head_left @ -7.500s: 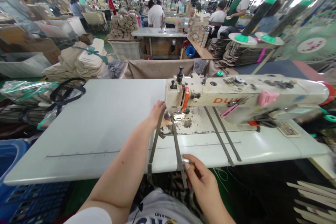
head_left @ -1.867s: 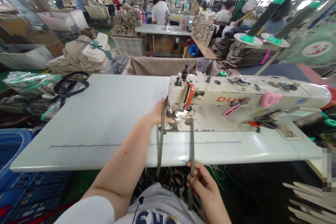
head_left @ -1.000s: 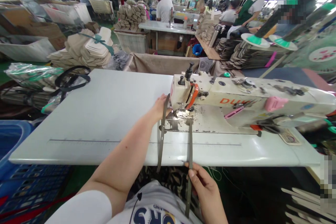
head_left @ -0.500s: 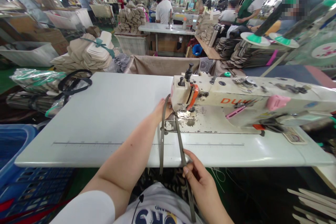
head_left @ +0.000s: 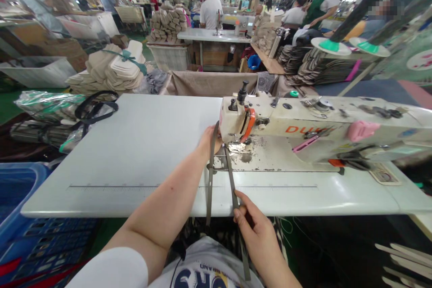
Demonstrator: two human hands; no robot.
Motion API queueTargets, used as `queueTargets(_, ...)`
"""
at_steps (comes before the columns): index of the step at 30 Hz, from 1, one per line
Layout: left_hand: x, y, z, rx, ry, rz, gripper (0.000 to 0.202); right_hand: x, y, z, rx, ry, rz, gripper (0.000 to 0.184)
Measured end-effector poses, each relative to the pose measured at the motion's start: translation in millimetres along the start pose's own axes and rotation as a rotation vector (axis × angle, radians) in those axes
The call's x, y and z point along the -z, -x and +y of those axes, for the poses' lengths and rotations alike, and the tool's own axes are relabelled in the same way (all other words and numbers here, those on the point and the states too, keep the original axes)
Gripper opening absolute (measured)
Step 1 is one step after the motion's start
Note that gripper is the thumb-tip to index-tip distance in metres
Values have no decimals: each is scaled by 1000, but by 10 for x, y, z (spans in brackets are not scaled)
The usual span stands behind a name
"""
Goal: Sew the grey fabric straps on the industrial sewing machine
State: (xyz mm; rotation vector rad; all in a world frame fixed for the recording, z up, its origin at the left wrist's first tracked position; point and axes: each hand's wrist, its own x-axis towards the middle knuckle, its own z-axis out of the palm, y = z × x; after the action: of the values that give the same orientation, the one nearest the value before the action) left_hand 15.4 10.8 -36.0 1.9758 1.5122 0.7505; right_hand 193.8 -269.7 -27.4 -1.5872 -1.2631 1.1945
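Note:
A narrow grey-brown strap (head_left: 230, 172) runs from under the sewing machine's (head_left: 243, 121) needle area toward my body. My right hand (head_left: 254, 222) pinches this length between thumb and fingers just past the table's front edge. Its lower end hangs over my lap. Another length of strap (head_left: 210, 184) curves over my left hand and drops past the table edge, with small slots along it. My left hand (head_left: 211, 139) is at the left side of the machine head, close to the needle; its fingers are mostly hidden by the head and the strap.
A pale table (head_left: 135, 144) with a printed ruler line surrounds the machine. A blue crate (head_left: 23, 198) stands at the left. Plastic-wrapped bundles (head_left: 50, 112) lie beyond the table's left edge. Pale strips (head_left: 405, 256) are at lower right. Several people work behind.
The strap and both hands have barely moved relative to the machine. The view has shifted slightly. In the background, a co-worker in a green apron has moved an arm.

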Motion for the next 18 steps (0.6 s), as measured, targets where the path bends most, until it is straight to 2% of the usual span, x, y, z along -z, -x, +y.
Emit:
queueTargets(3,13,15,41,23,-1,35,35,-10,-7,10,-6,3,-10,61)
queueTargets(9,67,37,140,32,-73,32,29,-29,-23,-4,-12,8,10,61)
queueTargets(18,97,57,199,37,-26,31,33,-38,-15,-17,-27,-6,7,61)
